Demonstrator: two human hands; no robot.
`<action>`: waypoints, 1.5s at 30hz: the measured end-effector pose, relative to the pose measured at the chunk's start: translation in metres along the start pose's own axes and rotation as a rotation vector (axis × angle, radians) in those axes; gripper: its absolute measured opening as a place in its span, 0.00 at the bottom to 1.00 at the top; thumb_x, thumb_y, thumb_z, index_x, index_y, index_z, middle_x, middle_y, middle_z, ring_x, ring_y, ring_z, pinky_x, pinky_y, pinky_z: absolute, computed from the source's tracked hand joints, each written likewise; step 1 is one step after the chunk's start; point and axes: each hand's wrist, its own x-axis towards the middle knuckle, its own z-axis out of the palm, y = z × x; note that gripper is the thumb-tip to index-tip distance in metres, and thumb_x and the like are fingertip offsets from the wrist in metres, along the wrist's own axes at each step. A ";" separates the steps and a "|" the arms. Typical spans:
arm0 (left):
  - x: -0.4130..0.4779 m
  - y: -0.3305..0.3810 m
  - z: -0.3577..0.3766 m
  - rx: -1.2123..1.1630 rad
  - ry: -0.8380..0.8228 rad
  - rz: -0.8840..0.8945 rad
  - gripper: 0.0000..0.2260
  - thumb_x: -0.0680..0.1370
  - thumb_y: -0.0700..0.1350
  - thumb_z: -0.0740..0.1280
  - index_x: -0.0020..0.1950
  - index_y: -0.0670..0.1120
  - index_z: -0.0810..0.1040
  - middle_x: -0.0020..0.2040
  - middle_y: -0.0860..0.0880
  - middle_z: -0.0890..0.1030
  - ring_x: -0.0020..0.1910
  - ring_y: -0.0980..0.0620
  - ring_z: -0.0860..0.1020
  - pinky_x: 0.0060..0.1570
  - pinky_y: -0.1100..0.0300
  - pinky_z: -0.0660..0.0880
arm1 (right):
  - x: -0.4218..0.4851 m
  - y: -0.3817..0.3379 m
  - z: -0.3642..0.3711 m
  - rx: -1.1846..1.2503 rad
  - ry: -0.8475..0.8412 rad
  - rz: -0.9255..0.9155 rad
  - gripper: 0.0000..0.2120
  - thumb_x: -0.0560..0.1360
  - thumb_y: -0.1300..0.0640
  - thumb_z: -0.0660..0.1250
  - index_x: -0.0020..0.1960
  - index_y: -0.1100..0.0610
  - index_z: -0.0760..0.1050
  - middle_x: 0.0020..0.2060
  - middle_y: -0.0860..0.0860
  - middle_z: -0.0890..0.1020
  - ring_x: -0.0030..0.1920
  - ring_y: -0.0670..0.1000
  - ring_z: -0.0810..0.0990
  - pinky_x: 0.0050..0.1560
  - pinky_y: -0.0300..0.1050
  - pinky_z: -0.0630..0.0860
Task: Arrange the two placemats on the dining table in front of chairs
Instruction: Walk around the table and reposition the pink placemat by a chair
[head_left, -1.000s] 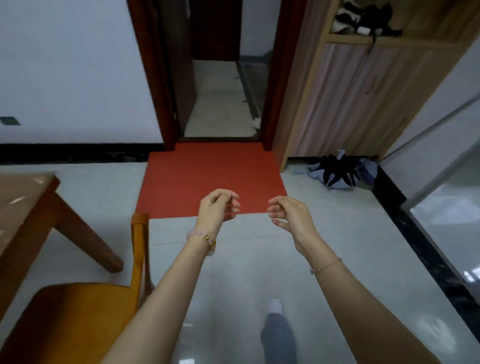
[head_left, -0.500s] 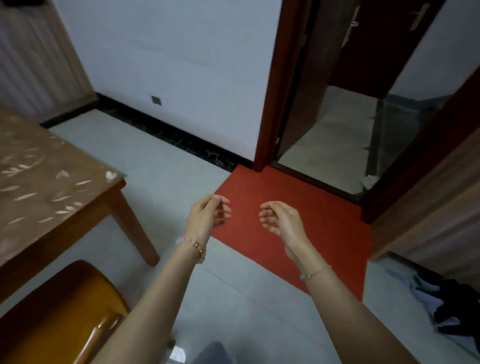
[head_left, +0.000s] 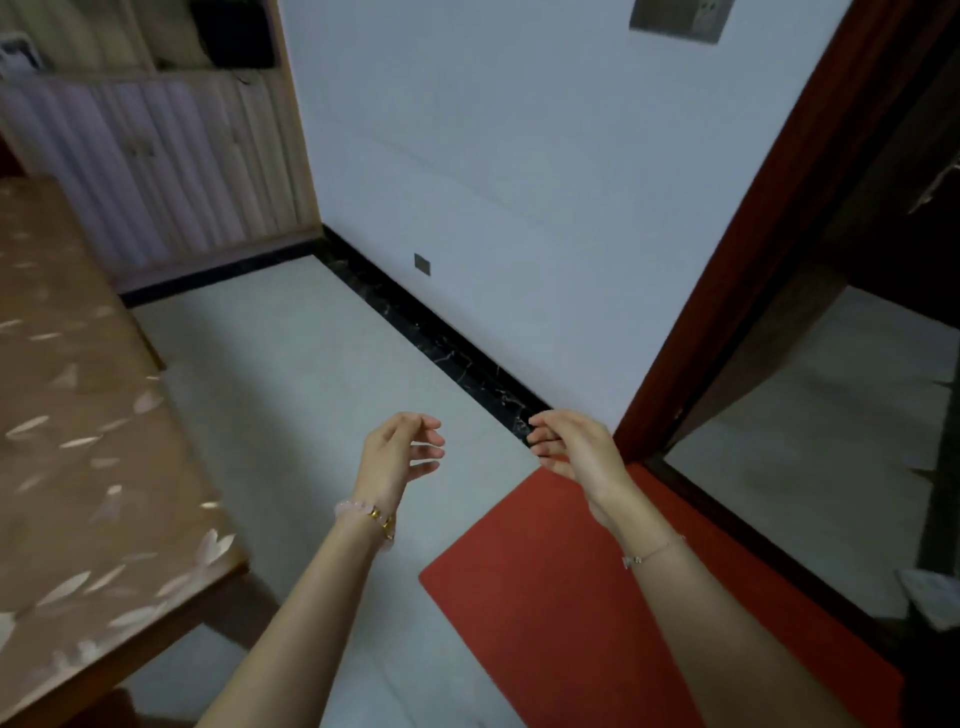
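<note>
Since the earlier frames the view has swung leftward: the chair has gone from sight and the worktop (head_left: 78, 441) now fills the space left of the left hand (head_left: 397, 457). It is brown wood with a pale leaf pattern under a glossy sheet; no placemats show on it. A red floor mat (head_left: 545, 597) lies below the right hand (head_left: 576, 449). Both hands hover apart over the grey floor (head_left: 291, 374), fingers loosely curled, holding nothing.

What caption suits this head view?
Two empty hands, left and right, raised beside the dining table; no placemats visible.
</note>
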 end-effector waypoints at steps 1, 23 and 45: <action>0.022 0.008 0.001 -0.002 0.015 0.006 0.12 0.77 0.43 0.57 0.38 0.46 0.78 0.30 0.53 0.79 0.30 0.56 0.78 0.35 0.63 0.77 | 0.026 -0.011 0.009 -0.006 -0.041 -0.002 0.07 0.73 0.57 0.64 0.44 0.57 0.81 0.35 0.51 0.82 0.33 0.44 0.79 0.41 0.40 0.77; 0.472 0.170 -0.121 -0.118 0.630 0.138 0.11 0.78 0.40 0.57 0.39 0.45 0.76 0.34 0.48 0.78 0.33 0.52 0.77 0.39 0.58 0.77 | 0.526 -0.211 0.326 -0.077 -0.612 -0.089 0.09 0.76 0.60 0.60 0.44 0.57 0.79 0.35 0.50 0.81 0.35 0.47 0.79 0.41 0.41 0.77; 0.806 0.293 -0.524 -0.235 0.927 0.217 0.11 0.78 0.39 0.58 0.39 0.44 0.77 0.29 0.51 0.79 0.28 0.56 0.78 0.34 0.61 0.77 | 0.782 -0.303 0.850 -0.216 -0.898 -0.103 0.10 0.77 0.60 0.60 0.44 0.57 0.79 0.34 0.51 0.80 0.35 0.48 0.79 0.41 0.41 0.76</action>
